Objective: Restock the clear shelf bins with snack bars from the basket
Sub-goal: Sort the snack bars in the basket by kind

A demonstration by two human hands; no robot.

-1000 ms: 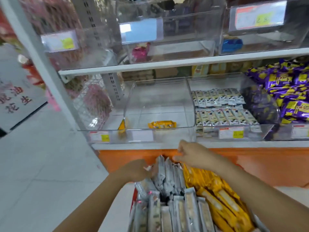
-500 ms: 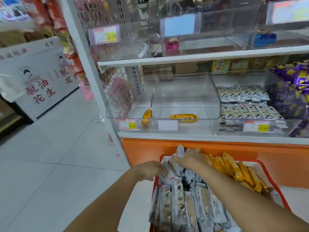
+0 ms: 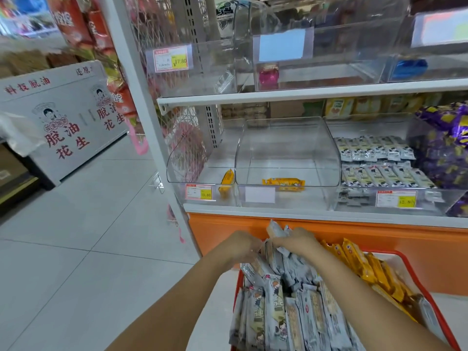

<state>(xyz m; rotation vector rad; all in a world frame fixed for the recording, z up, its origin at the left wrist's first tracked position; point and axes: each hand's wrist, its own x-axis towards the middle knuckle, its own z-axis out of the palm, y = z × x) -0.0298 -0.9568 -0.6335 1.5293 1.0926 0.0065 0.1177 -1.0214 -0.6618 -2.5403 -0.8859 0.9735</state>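
Basket (image 3: 238,285) on the floor against the orange shelf base, seen from above. Grey bars (image 3: 278,300) fill its left and middle; yellow bars (image 3: 367,267) stand packed along its right side.

Both hands sit at the far end of the basket, close together. Right hand (image 3: 295,240): fingers curled round a bunch of grey bars, whose ends stick up past the knuckles. Left hand (image 3: 240,245): fingers curled in on the same bunch from its left side.

Lower shelf, clear bins:
- left bin (image 3: 192,160): one yellow bar on end against the right wall.
- middle bin (image 3: 286,148): one yellow bar lying flat near the front.
- right bin (image 3: 369,127): rows of pale bars, laid flat.

Purple packs (image 3: 445,138) are heaped further right.
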